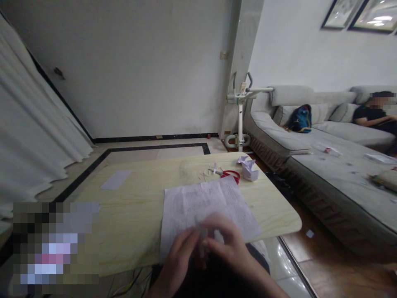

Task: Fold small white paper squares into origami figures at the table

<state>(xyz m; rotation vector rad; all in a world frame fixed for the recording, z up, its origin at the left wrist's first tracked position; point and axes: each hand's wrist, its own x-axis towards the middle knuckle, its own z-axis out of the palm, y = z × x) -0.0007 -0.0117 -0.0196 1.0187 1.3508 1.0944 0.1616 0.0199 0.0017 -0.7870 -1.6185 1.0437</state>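
My left hand (pixel 181 250) and my right hand (pixel 228 242) come together over the near edge of the table. Between their fingertips is a small pale piece of paper (pixel 203 236), blurred, its shape hard to make out. Both hands are closed on it, the right one smeared by motion. Under and beyond them lies a large creased printed sheet (pixel 201 200). Past the sheet's far edge rest red-handled scissors (pixel 231 175) among thin paper scraps (pixel 204 174). Folded paper pieces (pixel 249 169) stand to the right of the scissors.
A blank paper slip (pixel 116 180) lies on the left of the wooden table (pixel 136 219). At right is a grey sofa (pixel 335 165) with a backpack (pixel 300 118) and a seated person (pixel 376 116). White exercise equipment (pixel 240 116) stands behind the table.
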